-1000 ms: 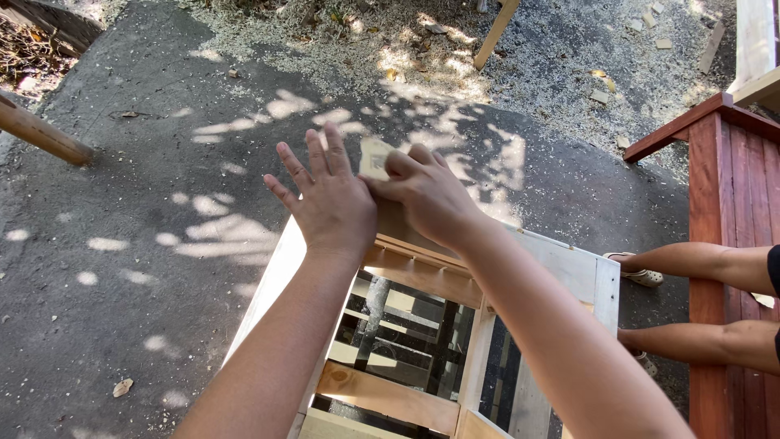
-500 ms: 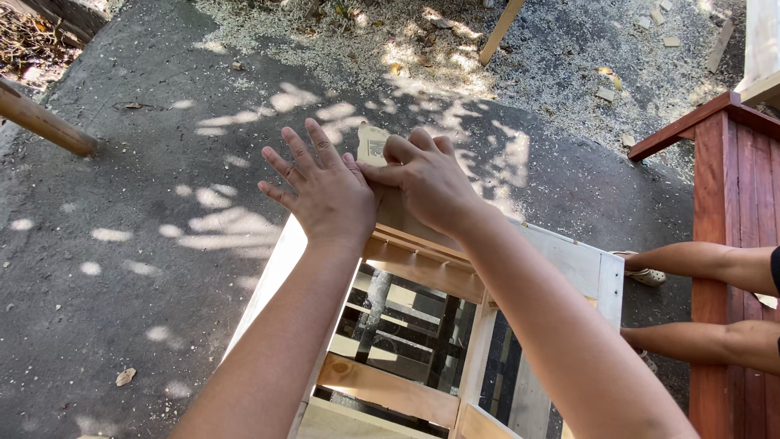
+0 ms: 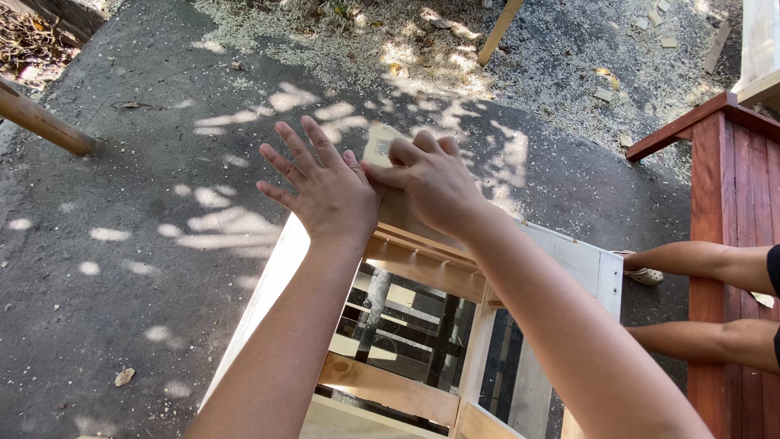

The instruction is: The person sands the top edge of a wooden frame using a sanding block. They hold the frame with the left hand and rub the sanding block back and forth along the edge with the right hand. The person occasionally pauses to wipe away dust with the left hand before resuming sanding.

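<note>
Left hand flat, fingers spread wide, palm pressed on top edge of pale unpainted wooden frame, holding nothing. Right hand just beside it at 3 o'clock, fingers curled over small pale sanding block resting on same top edge. Grey concrete ground below, dappled with sun. Sawdust spread at 12 o'clock. Red-stained wooden structure at 3 o'clock; another person's bare arms reach in beside it.

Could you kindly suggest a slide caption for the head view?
Left hand spread flat, right hand pressing a small pale sanding sheet on an unpainted wooden frame above sawdust-strewn grey pavement.
</note>
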